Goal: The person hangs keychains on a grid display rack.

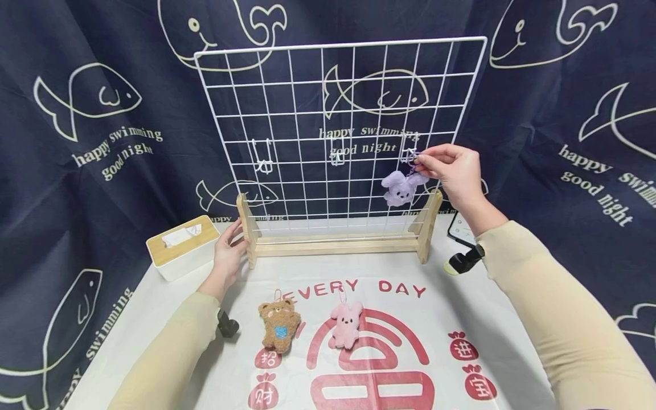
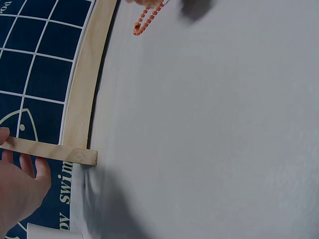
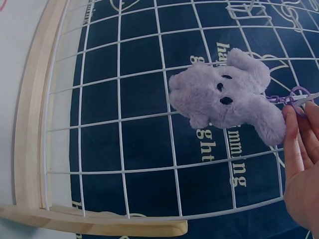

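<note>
The right hand [image 1: 456, 171] pinches the purple toy [image 1: 401, 190] by its ring [image 3: 293, 95] at a hook [image 3: 306, 99]; the left hand [image 1: 228, 254] grips the stand [image 1: 249, 230].

Head view forward and down, wrist views nearer, turned sideways, all sharing grid [image 1: 351, 137]

Purple toy [image 1: 402, 189]: fluffy plush; stand [image 1: 338, 247]: smooth, matt wood.

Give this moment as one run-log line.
left hand: grips wooden stand | right hand: pinches ring of purple toy at hook | brown bear, pink toy: on table
</note>
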`<state>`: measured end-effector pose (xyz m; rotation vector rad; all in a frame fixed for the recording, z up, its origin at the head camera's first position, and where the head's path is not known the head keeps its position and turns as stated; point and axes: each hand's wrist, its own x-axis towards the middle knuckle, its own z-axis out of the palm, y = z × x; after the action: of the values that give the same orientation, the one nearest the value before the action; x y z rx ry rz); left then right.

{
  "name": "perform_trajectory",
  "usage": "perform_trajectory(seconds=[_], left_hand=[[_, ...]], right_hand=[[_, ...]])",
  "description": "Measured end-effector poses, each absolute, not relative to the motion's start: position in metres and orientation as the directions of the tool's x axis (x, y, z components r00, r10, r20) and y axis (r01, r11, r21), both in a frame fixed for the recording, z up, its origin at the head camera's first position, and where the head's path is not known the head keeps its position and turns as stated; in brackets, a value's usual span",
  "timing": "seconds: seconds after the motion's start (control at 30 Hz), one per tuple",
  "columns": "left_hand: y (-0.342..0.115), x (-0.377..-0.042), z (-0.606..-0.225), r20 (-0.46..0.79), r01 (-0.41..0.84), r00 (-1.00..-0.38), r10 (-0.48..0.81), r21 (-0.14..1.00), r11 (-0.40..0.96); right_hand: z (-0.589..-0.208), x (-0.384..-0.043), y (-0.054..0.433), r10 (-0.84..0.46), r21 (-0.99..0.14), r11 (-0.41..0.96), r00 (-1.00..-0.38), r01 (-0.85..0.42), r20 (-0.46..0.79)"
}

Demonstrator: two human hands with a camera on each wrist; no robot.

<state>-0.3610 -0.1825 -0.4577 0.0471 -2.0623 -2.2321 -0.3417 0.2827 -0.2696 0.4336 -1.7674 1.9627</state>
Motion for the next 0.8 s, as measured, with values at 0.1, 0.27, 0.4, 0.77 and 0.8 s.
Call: perform_trajectory(seconds=[0.1, 0.27, 0.4, 0.77, 0.8], left_hand=[[-0.182, -0.36, -0.455, 0.042, 0.05, -0.995, -0.093, 0.995, -0.086], [-0.184, -0.366, -0.465, 0.055, 0.065, -0.993, -0.108, 0.994, -0.09], [-0.183, -0.362, -0.459, 0.041, 0.05, -0.994, -0.104, 0.995, -0.089], [-0.181, -0.351, -0.442, 0.03, 0.035, -0.996, -0.081, 0.997, -0.069], [-0.182, -0.353, -0.445, 0.031, 0.038, -0.996, -0.084, 0.997, -0.072]], right_hand=[[-0.27, -0.345, 0.282, 0.132, -0.852, -0.029, -0.847, -0.523, 0.515], [-0.269, -0.351, 0.281, 0.139, -0.862, 0.048, -0.851, -0.504, 0.506], [-0.268, -0.354, 0.281, 0.149, -0.863, 0.102, -0.85, -0.495, 0.505], [-0.267, -0.358, 0.283, 0.172, -0.863, 0.153, -0.847, -0.481, 0.502], [-0.267, -0.357, 0.283, 0.17, -0.863, 0.148, -0.847, -0.483, 0.503]])
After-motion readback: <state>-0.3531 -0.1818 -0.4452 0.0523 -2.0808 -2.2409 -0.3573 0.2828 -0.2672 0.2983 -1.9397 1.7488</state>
